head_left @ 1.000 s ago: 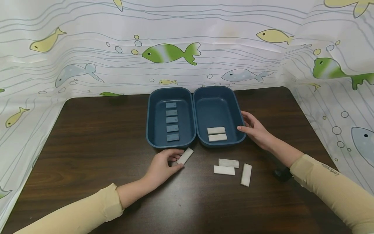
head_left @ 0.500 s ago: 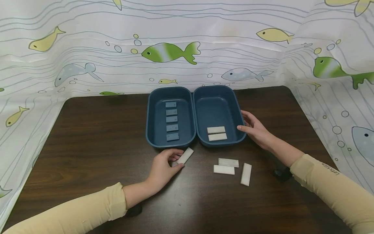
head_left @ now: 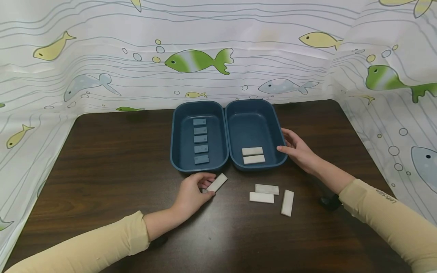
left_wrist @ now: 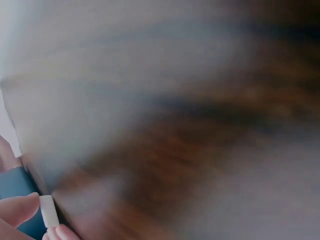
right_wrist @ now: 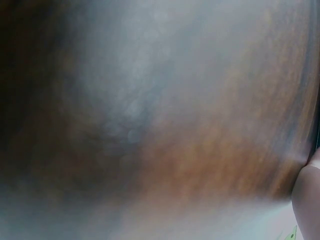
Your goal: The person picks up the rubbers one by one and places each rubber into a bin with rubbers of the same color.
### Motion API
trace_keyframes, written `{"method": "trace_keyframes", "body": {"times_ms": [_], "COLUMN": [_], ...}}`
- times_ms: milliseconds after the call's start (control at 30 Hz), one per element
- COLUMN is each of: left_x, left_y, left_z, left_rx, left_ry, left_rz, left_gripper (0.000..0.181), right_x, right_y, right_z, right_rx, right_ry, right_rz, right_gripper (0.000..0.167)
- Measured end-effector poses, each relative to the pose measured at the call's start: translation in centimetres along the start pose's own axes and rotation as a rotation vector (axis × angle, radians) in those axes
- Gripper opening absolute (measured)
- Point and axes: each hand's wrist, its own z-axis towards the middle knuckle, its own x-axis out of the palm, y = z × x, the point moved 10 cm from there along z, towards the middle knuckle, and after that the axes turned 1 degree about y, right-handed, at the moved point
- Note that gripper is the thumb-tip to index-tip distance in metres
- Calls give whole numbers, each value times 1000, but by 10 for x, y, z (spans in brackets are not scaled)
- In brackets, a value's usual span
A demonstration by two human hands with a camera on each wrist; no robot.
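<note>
My left hand (head_left: 191, 194) pinches a white rectangular block (head_left: 217, 182) between thumb and fingers, just in front of the left blue tray (head_left: 173, 151). The left wrist view shows that white block (left_wrist: 49, 211) between thumb and fingertips at the lower left. My right hand (head_left: 302, 152) holds the right wall of the right blue tray (head_left: 235, 113), thumb at the rim, other fingers outside and partly hidden. Two white blocks (head_left: 253, 159) lie side by side at the near end of this tray. Only part of the hand (right_wrist: 307, 200) shows in the right wrist view.
In the left tray several small blue blocks (head_left: 200, 139) form a column. Before the right tray lie three more white blocks (head_left: 261, 197), one of them upright in direction (head_left: 287, 203). A fish-patterned sheet (head_left: 136, 76) rises behind the dark wooden table (head_left: 112, 159).
The white block in my left hand has turned slightly and its far end has shifted a little right. My left forearm has shifted slightly right. The right hand stays at the tray.
</note>
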Motion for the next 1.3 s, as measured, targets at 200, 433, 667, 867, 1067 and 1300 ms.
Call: {"method": "trace_keyframes", "body": {"times_ms": [200, 433, 667, 867, 1067, 1300], "left_x": [3, 5, 10, 12, 12, 12], "left_y": [2, 5, 7, 0, 0, 4], "left_z": [2, 4, 7, 5, 7, 10], "left_rx": [-52, -104, -144, -134, -126, -144], "left_ry": [13, 31, 94, 141, 135, 168], "left_rz": [-45, -86, -126, -78, -46, -14], "left_gripper": [41, 42, 43, 38, 28, 21], "right_x": [0, 0, 1, 0, 0, 1], "right_y": [0, 0, 1, 0, 0, 0], "right_z": [0, 0, 0, -1, 0, -1], "right_rx": [-5, -4, -6, 3, 0, 0], "right_ry": [0, 6, 9, 9, 14, 17], "right_rz": [-4, -12, -3, -13, -8, -12], "right_gripper": [70, 70, 70, 71, 71, 72]}}
